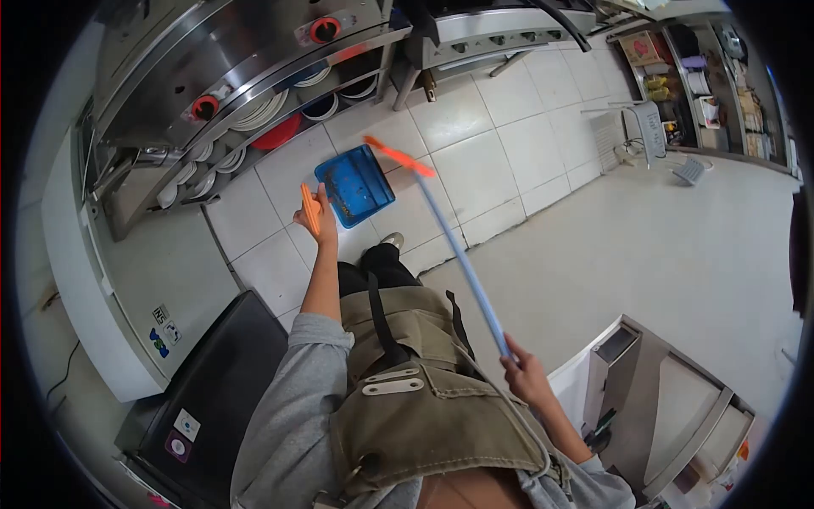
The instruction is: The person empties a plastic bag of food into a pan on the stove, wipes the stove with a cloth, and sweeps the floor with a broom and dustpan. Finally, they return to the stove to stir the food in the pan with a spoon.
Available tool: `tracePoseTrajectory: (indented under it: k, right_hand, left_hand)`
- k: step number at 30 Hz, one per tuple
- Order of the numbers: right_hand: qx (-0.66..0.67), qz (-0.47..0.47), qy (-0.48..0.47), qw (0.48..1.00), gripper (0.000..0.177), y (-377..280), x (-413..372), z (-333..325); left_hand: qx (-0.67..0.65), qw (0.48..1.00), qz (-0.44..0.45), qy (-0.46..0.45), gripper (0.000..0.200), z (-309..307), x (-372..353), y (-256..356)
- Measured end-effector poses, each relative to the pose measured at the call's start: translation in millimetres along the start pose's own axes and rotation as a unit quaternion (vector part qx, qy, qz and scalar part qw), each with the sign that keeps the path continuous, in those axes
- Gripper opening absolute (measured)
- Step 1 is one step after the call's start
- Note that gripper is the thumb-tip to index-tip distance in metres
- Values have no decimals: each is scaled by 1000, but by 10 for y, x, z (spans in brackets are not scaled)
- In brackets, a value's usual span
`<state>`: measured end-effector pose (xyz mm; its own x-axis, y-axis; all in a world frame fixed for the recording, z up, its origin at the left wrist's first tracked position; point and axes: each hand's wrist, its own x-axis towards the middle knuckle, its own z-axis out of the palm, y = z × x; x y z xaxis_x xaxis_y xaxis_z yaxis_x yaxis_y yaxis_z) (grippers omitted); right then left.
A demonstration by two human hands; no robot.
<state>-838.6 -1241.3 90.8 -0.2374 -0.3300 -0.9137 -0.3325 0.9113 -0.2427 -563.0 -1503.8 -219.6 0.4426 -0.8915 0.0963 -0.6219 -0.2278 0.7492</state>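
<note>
My left hand (319, 219) is closed around an orange handle (310, 209). Right beside it is a blue dustpan (360, 182) with dark crumbs and debris along its inside; the handle appears to belong to it, though the join is hidden. Lower right, my right hand (527, 373) grips the light blue stick of a broom (462, 259). The stick slants up and away to the orange broom head (400, 157), which is at the tiled floor just right of the dustpan, apart from it.
Stacked plates (261, 112) fill a low shelf under a steel counter (229, 64) with red knobs. A stove (500, 38) stands ahead. White tiles (475, 170) cover the floor. A black bin-like box (212, 382) is at left, a steel cabinet (678, 407) at right, stocked shelves (699, 85) far right.
</note>
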Motion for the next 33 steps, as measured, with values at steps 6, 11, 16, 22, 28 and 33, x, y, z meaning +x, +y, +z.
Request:
tracePoseTrajectory:
  k: [6, 11, 16, 22, 28, 33]
  right_hand:
    - [-72, -46, 155, 984, 49, -33, 979, -691]
    - [-87, -78, 175, 978, 49, -406, 2104, -905]
    - [-99, -51, 54, 992, 50, -408, 1812, -148]
    - [-132, -21, -82, 988, 50, -464, 420, 279]
    - [-157, -141, 28, 977, 50, -775, 765, 244]
    - [-142, -188, 57, 970, 52, -638, 1689, 564]
  left_hand:
    - [-2, 996, -9, 91, 36, -308, -36, -260]
    - [-37, 995, -65, 68, 35, -362, -86, -366]
    - [-38, 994, -67, 73, 38, -339, -72, -424]
    - [39, 996, -52, 58, 35, -339, -46, -633]
    - [-65, 993, -82, 55, 33, -673, -59, -487]
    - [-140, 987, -75, 8, 34, -691, 56, -350]
